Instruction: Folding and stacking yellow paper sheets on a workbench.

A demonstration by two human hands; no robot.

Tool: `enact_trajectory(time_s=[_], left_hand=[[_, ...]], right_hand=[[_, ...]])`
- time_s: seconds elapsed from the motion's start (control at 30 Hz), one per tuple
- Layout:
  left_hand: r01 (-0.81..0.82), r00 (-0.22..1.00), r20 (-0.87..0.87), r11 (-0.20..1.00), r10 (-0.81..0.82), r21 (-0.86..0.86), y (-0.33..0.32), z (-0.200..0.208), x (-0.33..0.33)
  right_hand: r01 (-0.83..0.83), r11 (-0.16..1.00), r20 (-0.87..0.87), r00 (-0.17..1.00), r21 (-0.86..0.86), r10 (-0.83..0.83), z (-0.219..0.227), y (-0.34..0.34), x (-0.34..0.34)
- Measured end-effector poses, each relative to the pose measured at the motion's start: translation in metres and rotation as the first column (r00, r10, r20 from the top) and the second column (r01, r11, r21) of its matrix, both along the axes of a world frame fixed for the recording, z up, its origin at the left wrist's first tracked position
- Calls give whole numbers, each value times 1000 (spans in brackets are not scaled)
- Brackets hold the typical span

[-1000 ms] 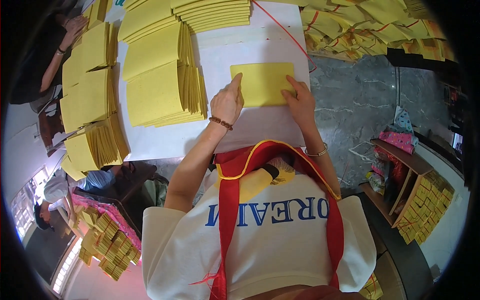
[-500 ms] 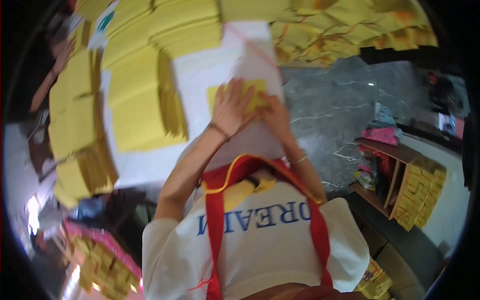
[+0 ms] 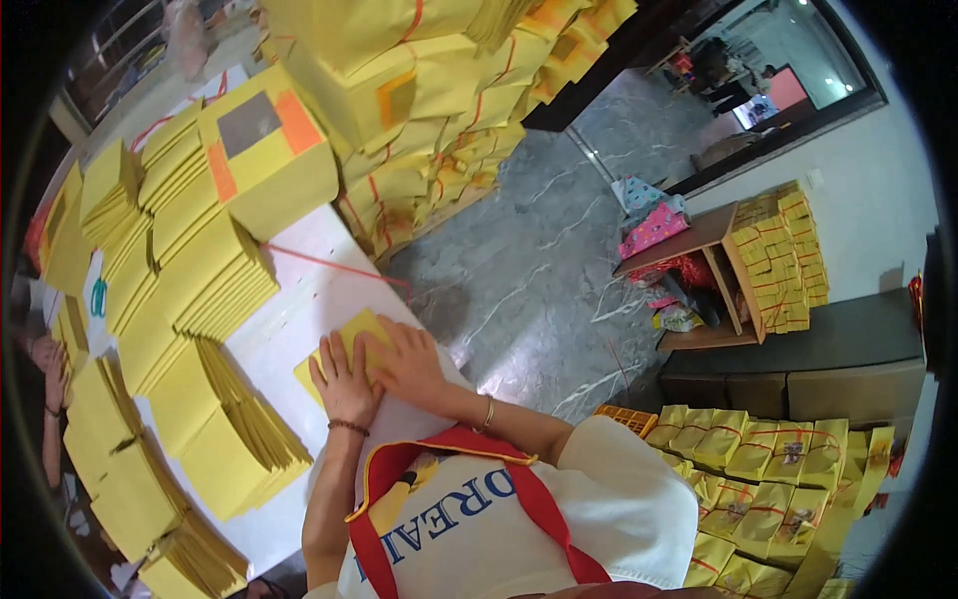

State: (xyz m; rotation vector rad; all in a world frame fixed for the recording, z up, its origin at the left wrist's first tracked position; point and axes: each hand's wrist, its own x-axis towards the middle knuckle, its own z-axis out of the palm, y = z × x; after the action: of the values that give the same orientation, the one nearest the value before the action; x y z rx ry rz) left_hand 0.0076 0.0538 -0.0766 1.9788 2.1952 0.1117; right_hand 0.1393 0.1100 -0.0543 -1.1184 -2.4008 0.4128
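Both of my hands press flat on a yellow sheet of paper that lies on the white table. My left hand covers the sheet's near-left part, fingers together. My right hand lies beside it on the right part, a bracelet on that wrist. Most of the sheet is hidden under the hands. A fanned stack of yellow paper lies just left of my left hand.
Several fanned yellow stacks cover the table's left side. Tied yellow bundles pile up beyond the table. Another person's hand shows at the left edge. A wooden shelf and more bundles stand on the right.
My view has swung to the right and tilted. Both hands have come together and now lie flat over the yellow sheet, hiding most of it.
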Motion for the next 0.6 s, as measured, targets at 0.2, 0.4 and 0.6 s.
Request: enact_trajectory(time_s=[0.2, 0.4, 0.6], left_hand=[[-27, 995, 97, 998, 21, 56, 0, -11, -5], [-315, 758, 642, 928, 119, 200, -9, -25, -24], [-385, 673, 740, 860, 14, 335, -11, -26, -26]], right_hand=[[-412, 903, -87, 911, -121, 403, -34, -15, -7], [-374, 917, -23, 927, -143, 374, -46, -17, -10], [-360, 926, 152, 915, -117, 375, -41, -20, -16]])
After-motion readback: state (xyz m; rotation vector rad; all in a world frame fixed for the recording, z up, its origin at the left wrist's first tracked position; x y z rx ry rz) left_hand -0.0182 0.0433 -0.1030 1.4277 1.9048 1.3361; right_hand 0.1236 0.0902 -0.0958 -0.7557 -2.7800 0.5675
